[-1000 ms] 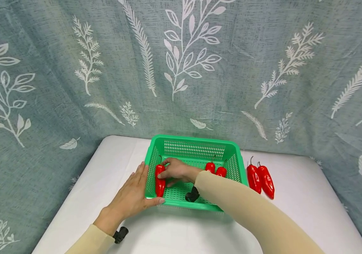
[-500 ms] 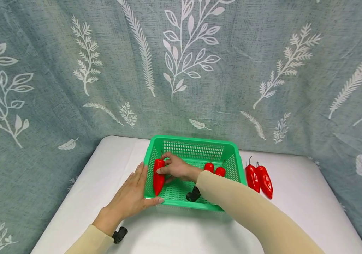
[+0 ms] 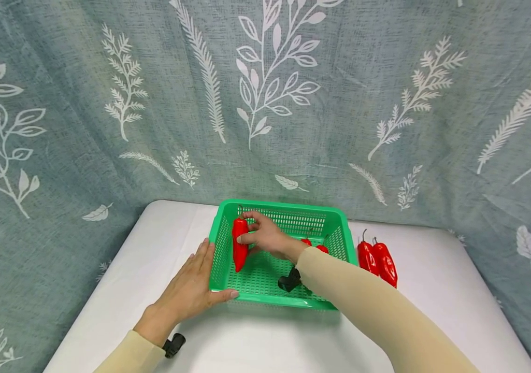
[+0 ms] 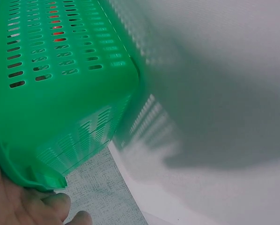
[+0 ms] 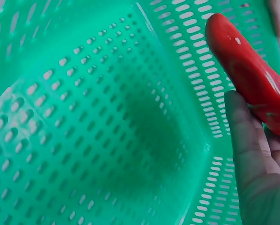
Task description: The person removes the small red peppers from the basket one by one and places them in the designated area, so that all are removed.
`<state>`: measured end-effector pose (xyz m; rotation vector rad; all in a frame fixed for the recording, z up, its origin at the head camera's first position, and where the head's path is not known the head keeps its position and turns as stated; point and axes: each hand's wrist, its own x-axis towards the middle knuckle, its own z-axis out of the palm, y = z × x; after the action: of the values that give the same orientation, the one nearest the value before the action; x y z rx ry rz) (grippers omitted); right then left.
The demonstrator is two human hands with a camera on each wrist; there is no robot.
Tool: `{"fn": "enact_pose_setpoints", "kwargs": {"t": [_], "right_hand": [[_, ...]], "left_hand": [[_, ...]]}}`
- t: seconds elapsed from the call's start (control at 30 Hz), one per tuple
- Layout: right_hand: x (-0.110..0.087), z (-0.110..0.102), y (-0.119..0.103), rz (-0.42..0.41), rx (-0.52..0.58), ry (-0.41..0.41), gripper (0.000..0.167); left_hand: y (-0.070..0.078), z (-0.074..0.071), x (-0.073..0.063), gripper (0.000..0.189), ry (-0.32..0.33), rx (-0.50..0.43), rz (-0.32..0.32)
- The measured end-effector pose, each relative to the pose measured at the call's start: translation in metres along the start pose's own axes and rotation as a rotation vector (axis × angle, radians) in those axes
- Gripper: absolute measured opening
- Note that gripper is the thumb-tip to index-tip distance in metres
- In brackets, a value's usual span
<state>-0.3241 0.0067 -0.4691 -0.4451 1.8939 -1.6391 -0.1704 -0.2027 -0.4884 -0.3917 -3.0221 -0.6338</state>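
A red chili pepper (image 3: 239, 256) hangs stem up near the left wall inside the green plastic basket (image 3: 288, 300), pinched between the thumb and fingers of my right hand (image 3: 267, 235). In the right wrist view the pepper (image 5: 247, 68) tilts above the perforated basket floor. My left hand (image 3: 190, 287) lies along the basket's left front corner, its fingers straight on the left rim and its thumb on the front rim. Two more red peppers, a left one (image 3: 306, 242) and a right one (image 3: 322, 249), lie in the basket's right part, mostly hidden by my right forearm.
Another two red peppers, a nearer-basket one (image 3: 367, 257) and an outer one (image 3: 386, 264), lie on the white table (image 3: 442, 290) beside the basket's right wall. A grey-green curtain (image 3: 190, 124) with white leaf patterns hangs behind and at both sides.
My right hand has lifted the pepper from the basket's left side, up and slightly back and right. My left hand has stayed on the basket's corner.
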Motion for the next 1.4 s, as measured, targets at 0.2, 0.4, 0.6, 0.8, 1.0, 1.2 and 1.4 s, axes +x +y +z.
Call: {"fn": "enact_pose_setpoints", "kwargs": {"t": [0.2,0.4,0.6,0.8,1.0,1.2,1.4], "right_hand": [[-0.008,-0.012,-0.006,-0.046,-0.005,0.032,0.073],[-0.015,-0.017,-0.012,-0.061,-0.039,0.095,0.070],[-0.025,-0.020,-0.016,-0.065,-0.092,0.133,0.067],[-0.033,-0.025,-0.021,-0.076,-0.137,0.181,0.067],[-0.043,-0.029,-0.026,-0.072,-0.193,0.219,0.065],[-0.051,-0.031,-0.030,-0.085,-0.264,0.255,0.064],[-0.057,-0.037,-0.029,-0.080,-0.279,0.272,0.063]], "left_hand": [[0.000,0.001,0.000,0.128,-0.001,-0.010,-0.004],[0.000,0.001,0.001,0.129,0.002,-0.015,-0.007],[0.000,0.001,0.001,0.130,-0.004,-0.017,-0.010],[0.001,0.001,0.002,0.131,-0.002,-0.017,-0.007],[0.001,0.001,0.003,0.131,-0.004,-0.016,-0.014],[0.001,0.000,0.003,0.130,-0.012,-0.027,-0.021],[0.002,0.001,0.002,0.130,-0.009,-0.032,-0.014]]}}
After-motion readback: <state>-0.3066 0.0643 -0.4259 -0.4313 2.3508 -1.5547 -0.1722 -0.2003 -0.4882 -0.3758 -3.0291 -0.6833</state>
